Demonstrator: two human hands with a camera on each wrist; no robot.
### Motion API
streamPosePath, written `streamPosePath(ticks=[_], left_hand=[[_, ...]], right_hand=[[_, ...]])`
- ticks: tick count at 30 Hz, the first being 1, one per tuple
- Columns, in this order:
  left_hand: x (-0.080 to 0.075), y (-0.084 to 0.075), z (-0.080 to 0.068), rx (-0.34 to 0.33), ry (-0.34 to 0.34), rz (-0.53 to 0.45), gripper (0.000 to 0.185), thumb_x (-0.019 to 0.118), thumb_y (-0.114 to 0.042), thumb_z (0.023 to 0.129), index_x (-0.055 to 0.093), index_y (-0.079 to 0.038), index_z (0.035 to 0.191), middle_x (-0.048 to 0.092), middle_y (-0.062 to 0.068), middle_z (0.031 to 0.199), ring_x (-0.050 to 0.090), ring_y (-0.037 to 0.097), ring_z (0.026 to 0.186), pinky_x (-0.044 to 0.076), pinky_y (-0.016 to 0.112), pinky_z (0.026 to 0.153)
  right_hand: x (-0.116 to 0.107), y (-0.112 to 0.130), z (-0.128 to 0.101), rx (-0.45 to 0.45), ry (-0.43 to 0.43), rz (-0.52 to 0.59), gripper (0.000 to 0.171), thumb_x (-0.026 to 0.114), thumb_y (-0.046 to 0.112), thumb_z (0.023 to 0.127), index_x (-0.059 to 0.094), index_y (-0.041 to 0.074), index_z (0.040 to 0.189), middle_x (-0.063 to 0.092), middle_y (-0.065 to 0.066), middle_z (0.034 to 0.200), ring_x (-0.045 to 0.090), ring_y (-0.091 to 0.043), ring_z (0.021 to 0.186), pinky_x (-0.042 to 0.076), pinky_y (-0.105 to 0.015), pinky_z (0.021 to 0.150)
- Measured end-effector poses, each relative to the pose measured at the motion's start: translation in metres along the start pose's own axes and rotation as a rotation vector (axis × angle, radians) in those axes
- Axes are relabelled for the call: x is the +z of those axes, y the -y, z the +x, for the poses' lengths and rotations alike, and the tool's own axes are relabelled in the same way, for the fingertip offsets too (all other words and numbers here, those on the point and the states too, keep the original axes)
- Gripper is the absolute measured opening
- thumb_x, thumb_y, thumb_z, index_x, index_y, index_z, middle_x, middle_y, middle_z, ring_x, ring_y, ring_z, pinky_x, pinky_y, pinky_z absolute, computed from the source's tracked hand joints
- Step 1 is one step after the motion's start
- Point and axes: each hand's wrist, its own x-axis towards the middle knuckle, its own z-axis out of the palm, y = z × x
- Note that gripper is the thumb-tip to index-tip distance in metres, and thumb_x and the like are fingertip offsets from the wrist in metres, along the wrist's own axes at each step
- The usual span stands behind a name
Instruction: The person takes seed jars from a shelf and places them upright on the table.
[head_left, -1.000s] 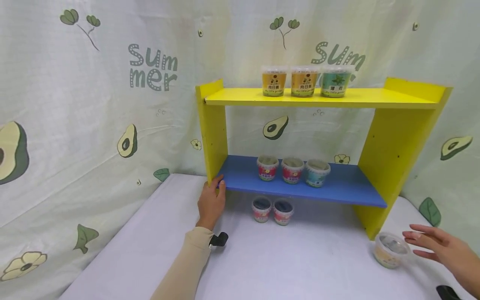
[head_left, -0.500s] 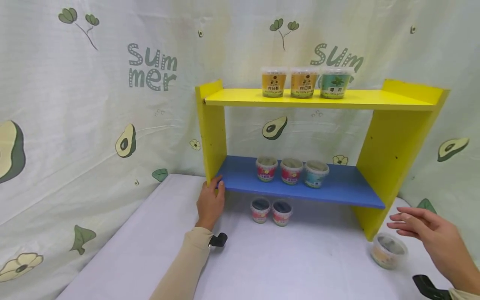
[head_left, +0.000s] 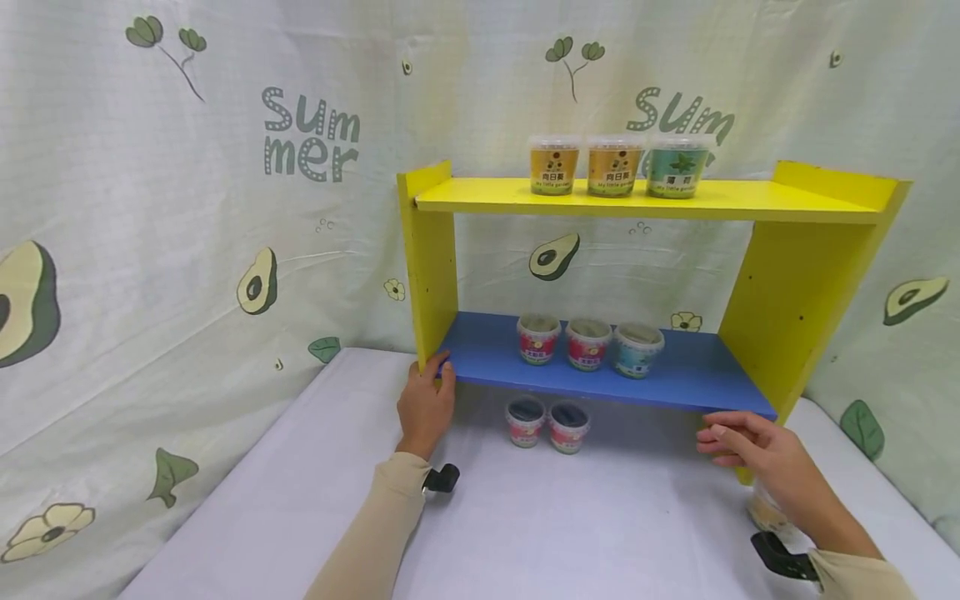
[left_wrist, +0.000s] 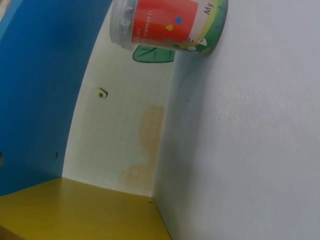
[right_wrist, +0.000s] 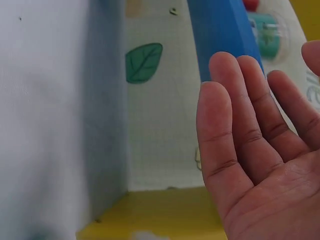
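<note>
My left hand point(head_left: 426, 408) grips the lower left side panel of a yellow and blue shelf point(head_left: 712, 367), thumb by the blue board's corner. My right hand point(head_left: 772, 454) is at the right front end of the blue board, fingers extended. In the right wrist view its palm and straight fingers point(right_wrist: 215, 125) overlap the blue board point(right_wrist: 220, 35), holding nothing. A clear-lidded cup point(head_left: 765, 510) stands on the table by the right panel, partly hidden behind the right forearm. Two pink-labelled cups point(head_left: 526, 423) stand under the blue board; one red-labelled cup point(left_wrist: 170, 22) shows in the left wrist view.
Two red-labelled cups point(head_left: 537, 340) and a blue-labelled cup point(head_left: 637, 352) stand on the blue board. On the yellow top point(head_left: 750, 196) are two orange-labelled cups point(head_left: 553, 168) and a green-labelled cup point(head_left: 677, 170). A patterned cloth point(head_left: 187, 250) hangs behind the white table point(head_left: 570, 533).
My right hand has moved left, from beside the cup on the right to the blue board's right end, and its forearm now partly covers that cup. My left hand has stayed on the panel.
</note>
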Motion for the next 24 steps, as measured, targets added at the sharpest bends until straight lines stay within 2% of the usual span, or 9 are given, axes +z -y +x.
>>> streamPosePath(ticks=[3,8,12,19,24], left_hand=[[0.001,-0.003,0.002,-0.009,-0.02,0.0,0.034,0.051,-0.039,0.101,0.071,-0.023,0.123,0.06,0.016,0.112,0.065,0.035,0.084,0.051,0.051,0.067],[-0.002,-0.011,0.003,-0.065,-0.006,-0.015,0.034,0.056,-0.043,0.098,0.074,-0.024,0.12,0.06,0.015,0.118,0.065,0.035,0.093,0.051,0.05,0.074],[-0.004,-0.014,0.004,-0.075,0.002,-0.015,0.034,0.058,-0.042,0.097,0.074,-0.024,0.122,0.063,0.016,0.116,0.065,0.036,0.097,0.051,0.05,0.077],[-0.001,-0.013,0.002,-0.075,-0.005,0.011,0.037,0.057,-0.042,0.097,0.072,-0.024,0.125,0.063,0.016,0.116,0.067,0.038,0.092,0.051,0.052,0.072],[-0.002,-0.013,0.004,-0.081,0.003,0.013,0.038,0.056,-0.043,0.098,0.072,-0.023,0.126,0.063,0.015,0.115,0.066,0.037,0.093,0.051,0.051,0.072]], right_hand=[[0.013,0.003,0.006,0.032,0.02,0.014,0.047,0.055,0.029,0.105,0.052,-0.009,0.131,0.072,-0.009,0.109,0.071,-0.012,0.094,0.057,-0.032,0.077],[0.033,-0.002,0.017,0.075,0.053,0.05,0.048,0.057,0.03,0.104,0.053,-0.009,0.131,0.068,-0.021,0.116,0.07,-0.014,0.094,0.057,-0.032,0.077],[0.042,-0.007,0.025,0.095,0.072,0.075,0.05,0.058,0.031,0.103,0.053,-0.009,0.133,0.067,-0.022,0.119,0.07,-0.016,0.097,0.057,-0.033,0.079],[0.052,-0.009,0.028,0.143,0.125,0.093,0.05,0.055,0.026,0.105,0.048,-0.012,0.136,0.063,-0.027,0.124,0.068,-0.026,0.103,0.056,-0.036,0.083],[0.058,-0.007,0.035,0.133,0.147,0.121,0.053,0.054,0.026,0.105,0.045,-0.015,0.137,0.061,-0.029,0.125,0.068,-0.03,0.105,0.056,-0.039,0.083]])
